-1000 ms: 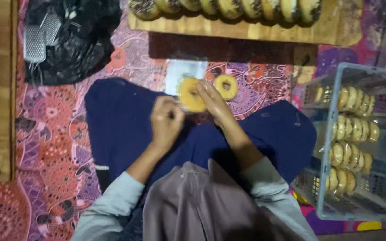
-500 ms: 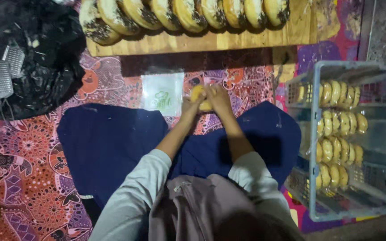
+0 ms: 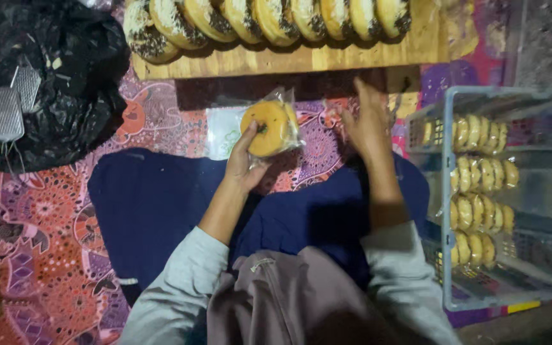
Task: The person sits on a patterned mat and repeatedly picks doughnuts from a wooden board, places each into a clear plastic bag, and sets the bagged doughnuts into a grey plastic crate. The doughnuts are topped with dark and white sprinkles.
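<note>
While the left hand (image 3: 245,165) holds it up above the patterned mat (image 3: 46,211), the bagged doughnut (image 3: 268,128) sits in front of the lap, just short of the wooden board (image 3: 301,59); I see fingers and thumb curled round its lower left edge, closed on the clear wrapper. There is a little open room around it: a strip of mat to its left, where a flat clear bag (image 3: 222,131) lies partly behind the hand, and a gap to its right before the right hand (image 3: 368,124). That hand is well apart from the doughnut, fingers spread and loosely open, holding nothing that I can make out, its fingertips near the shadowed front edge of the board. The doughnut itself is a golden orange ring with a small dark hole, face towards me, its wrapper loose and puckered at the top and right side. Beyond it the board's near edge runs straight across, carrying a row of doughnuts (image 3: 269,19) stood on edge, some with dark sprinkles. To the right a clear plastic crate (image 3: 455,191) stands close beside the right forearm, with wrapped doughnuts (image 3: 474,172) stacked in rows inside. Far left, a black plastic bag (image 3: 65,76) lies on the mat with a metal grater (image 3: 4,114) resting on it. The dark blue cloth (image 3: 154,204) over the lap fills the near space.
</note>
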